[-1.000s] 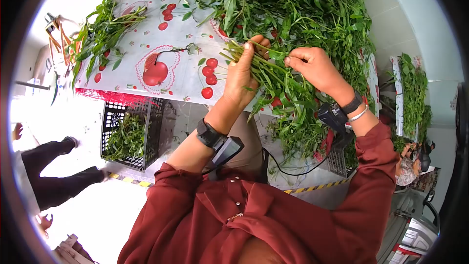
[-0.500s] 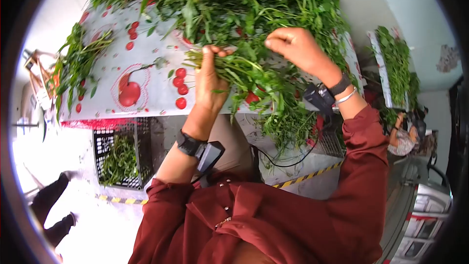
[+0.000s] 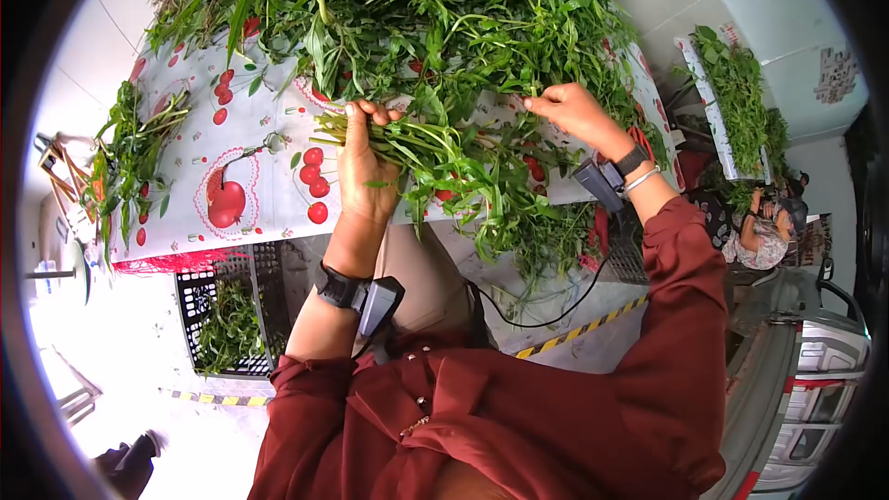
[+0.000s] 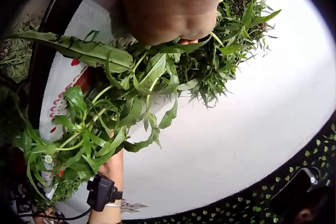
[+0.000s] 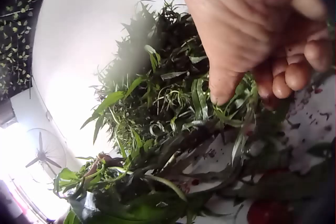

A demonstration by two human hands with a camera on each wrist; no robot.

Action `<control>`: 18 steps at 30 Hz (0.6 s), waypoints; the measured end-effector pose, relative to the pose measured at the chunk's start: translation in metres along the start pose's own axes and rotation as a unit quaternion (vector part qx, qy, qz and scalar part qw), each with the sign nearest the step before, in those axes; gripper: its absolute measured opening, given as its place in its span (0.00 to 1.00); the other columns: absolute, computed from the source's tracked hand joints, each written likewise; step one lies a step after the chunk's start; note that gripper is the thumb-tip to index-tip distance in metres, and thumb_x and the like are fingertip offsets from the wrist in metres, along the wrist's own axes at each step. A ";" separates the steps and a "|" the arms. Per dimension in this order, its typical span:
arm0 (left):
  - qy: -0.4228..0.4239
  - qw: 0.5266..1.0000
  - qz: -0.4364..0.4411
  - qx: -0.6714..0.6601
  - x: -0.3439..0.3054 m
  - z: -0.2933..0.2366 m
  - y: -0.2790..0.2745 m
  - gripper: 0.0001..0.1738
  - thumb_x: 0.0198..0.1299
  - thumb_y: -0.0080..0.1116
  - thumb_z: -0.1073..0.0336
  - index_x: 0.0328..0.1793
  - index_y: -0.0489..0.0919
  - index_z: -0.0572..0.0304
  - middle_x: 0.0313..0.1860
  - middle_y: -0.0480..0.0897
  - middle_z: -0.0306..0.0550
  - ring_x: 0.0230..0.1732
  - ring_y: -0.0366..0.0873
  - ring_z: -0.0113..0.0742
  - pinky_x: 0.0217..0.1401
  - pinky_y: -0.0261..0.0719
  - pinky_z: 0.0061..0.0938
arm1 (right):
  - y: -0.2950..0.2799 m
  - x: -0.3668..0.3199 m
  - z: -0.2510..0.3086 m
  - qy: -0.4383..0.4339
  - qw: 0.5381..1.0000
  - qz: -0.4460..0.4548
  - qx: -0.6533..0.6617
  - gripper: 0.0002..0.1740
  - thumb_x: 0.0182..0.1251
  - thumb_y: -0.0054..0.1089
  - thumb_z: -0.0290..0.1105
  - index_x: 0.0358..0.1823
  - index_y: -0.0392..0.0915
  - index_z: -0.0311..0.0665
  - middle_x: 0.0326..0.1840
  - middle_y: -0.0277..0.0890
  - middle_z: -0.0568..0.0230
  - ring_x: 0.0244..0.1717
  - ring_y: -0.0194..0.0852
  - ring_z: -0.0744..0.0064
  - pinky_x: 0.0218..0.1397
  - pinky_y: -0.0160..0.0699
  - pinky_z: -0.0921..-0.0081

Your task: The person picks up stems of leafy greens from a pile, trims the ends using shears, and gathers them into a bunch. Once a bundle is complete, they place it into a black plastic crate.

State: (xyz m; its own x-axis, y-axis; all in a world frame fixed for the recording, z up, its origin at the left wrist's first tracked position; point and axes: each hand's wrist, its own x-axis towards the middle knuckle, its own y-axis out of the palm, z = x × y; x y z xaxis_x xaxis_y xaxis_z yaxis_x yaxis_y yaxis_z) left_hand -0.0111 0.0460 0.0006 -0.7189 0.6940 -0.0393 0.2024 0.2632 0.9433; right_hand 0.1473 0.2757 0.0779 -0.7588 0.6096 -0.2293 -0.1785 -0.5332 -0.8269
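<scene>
My left hand [image 3: 366,167] grips a bunch of leafy green stems [image 3: 440,153] over the table's front edge, thumb across the top. The pale cut ends point left and the leaves spread right and downward. In the left wrist view the bunch's leaves [image 4: 121,108] hang past the hand. My right hand [image 3: 579,116] is at the near side of the big heap of greens [image 3: 463,28], thumb and fingertips pinched together at a green stem. In the right wrist view, leaves [image 5: 231,111] show at the thumb tip, with the other fingers curled.
A smaller bunch [image 3: 139,148] lies at the table's left end on the cherry-print tablecloth [image 3: 185,194]. A black crate [image 3: 269,301] with greens stands below on the floor. More greens lie on a narrow stand [image 3: 736,102] at right, near a seated person [image 3: 764,236].
My right hand has moved from the held bunch toward the heap, away from the left hand. My left hand keeps its grip on the bunch. The head view has shifted.
</scene>
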 end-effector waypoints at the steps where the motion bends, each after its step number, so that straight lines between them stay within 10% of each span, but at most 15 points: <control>1: -0.003 1.000 -0.004 0.000 0.000 0.000 0.000 0.13 0.66 0.45 0.53 0.36 0.68 0.52 0.30 0.68 0.37 0.38 0.70 0.31 0.46 0.74 0.31 | 0.001 -0.001 0.001 -0.015 0.999 -0.002 0.032 0.20 0.56 0.60 0.44 0.21 0.77 0.30 0.11 0.62 0.71 0.17 0.55 0.80 0.21 0.58 0.75; 9: 0.002 1.000 -0.009 0.009 0.000 0.001 0.000 0.13 0.66 0.45 0.53 0.37 0.69 0.53 0.30 0.69 0.37 0.39 0.70 0.32 0.45 0.74 0.32 | -0.054 -0.034 0.010 0.069 0.943 -0.034 0.325 0.09 0.62 0.52 0.34 0.29 0.74 0.36 0.21 0.65 0.77 0.15 0.51 0.91 0.13 0.45 0.89; 18: -0.009 1.000 -0.006 0.007 0.000 0.001 -0.001 0.14 0.66 0.45 0.52 0.37 0.69 0.53 0.30 0.69 0.36 0.40 0.71 0.31 0.45 0.75 0.31 | -0.107 -0.078 0.038 -0.004 0.970 -0.182 0.159 0.11 0.64 0.50 0.34 0.27 0.73 0.36 0.18 0.59 0.79 0.16 0.48 0.92 0.16 0.45 0.90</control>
State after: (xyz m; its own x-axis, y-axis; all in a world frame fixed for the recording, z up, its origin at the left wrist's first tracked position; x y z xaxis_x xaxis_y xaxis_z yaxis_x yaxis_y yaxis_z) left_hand -0.0106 0.0458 -0.0006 -0.7088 0.7031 -0.0570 0.2032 0.2809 0.9380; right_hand 0.2021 0.2632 0.2040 -0.6136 0.7878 0.0534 -0.6190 -0.4379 -0.6521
